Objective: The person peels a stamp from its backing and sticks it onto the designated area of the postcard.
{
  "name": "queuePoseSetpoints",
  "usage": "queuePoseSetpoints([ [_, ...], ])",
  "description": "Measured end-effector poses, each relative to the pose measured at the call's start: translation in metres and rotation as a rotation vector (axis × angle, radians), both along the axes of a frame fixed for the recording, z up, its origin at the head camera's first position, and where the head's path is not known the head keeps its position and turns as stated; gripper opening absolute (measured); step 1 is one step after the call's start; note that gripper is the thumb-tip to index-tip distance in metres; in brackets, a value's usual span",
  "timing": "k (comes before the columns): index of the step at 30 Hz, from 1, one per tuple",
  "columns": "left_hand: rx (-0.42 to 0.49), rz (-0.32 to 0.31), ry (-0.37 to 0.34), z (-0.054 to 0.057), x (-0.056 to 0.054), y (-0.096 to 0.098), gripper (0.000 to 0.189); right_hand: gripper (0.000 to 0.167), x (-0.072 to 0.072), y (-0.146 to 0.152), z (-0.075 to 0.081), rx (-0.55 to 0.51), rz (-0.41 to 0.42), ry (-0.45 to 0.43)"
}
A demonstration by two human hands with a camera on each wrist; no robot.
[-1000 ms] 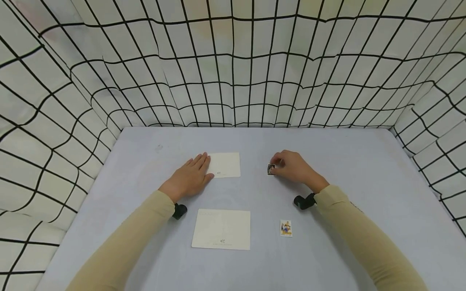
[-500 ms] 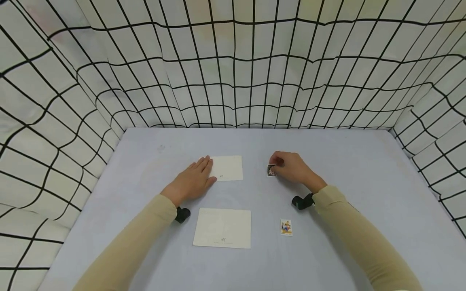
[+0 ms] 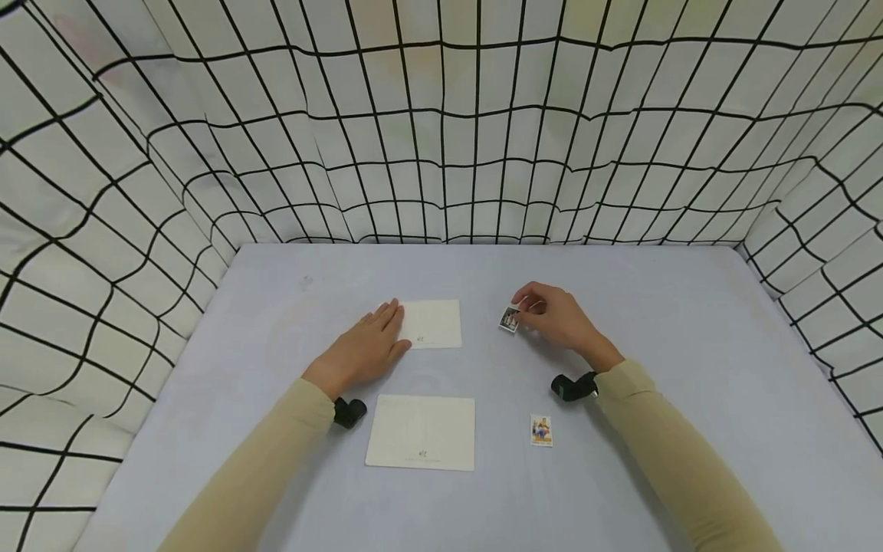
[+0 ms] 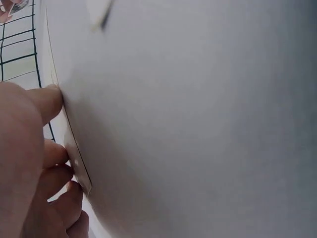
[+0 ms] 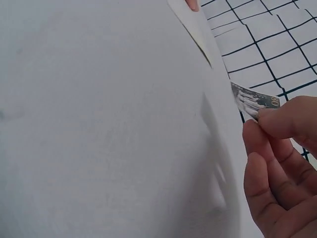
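In the head view my left hand (image 3: 366,343) lies flat, fingers straight, over the left edge of the smaller cream envelope (image 3: 436,323). The left wrist view shows its thumb and fingers along the edge of that envelope (image 4: 72,144). To the right, my right hand (image 3: 560,318) pinches a dark postage stamp (image 3: 509,320) by one edge between thumb and index finger. In the right wrist view the stamp (image 5: 252,100) is lifted off the table, its number 80 showing; the other fingers are curled below.
Nearer the front lies a larger cream envelope (image 3: 421,433) with small print near its lower edge. A colourful stamp (image 3: 541,431) lies to its right on the white table (image 3: 510,502). Black netting (image 3: 476,116) over white cloth stands along the back and sides.
The right hand has raised the dark stamp from the table and tilted it, moving it slightly left. The left hand stays on the smaller envelope.
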State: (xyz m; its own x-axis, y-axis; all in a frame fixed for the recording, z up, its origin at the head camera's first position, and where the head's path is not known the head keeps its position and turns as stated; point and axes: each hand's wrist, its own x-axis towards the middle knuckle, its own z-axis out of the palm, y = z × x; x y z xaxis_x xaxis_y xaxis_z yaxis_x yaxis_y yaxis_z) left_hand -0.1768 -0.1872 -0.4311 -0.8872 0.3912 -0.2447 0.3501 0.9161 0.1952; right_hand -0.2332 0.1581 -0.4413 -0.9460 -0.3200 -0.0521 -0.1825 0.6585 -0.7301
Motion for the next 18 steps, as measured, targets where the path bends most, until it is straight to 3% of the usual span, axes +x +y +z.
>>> queuePoseSetpoints([
  [9, 0.040, -0.014, 0.011, 0.000, -0.001, -0.001, 0.068, 0.026, 0.005, -0.002, 0.006, -0.145, -0.044, -0.064],
  [14, 0.140, -0.017, 0.055, 0.005, -0.003, 0.008, 0.067, 0.027, 0.009, -0.005, 0.014, -0.202, -0.024, -0.093],
  [18, 0.276, 0.007, 0.071, 0.010, 0.000, 0.025, 0.064, 0.029, 0.012, -0.009, 0.020, -0.225, 0.010, -0.078],
])
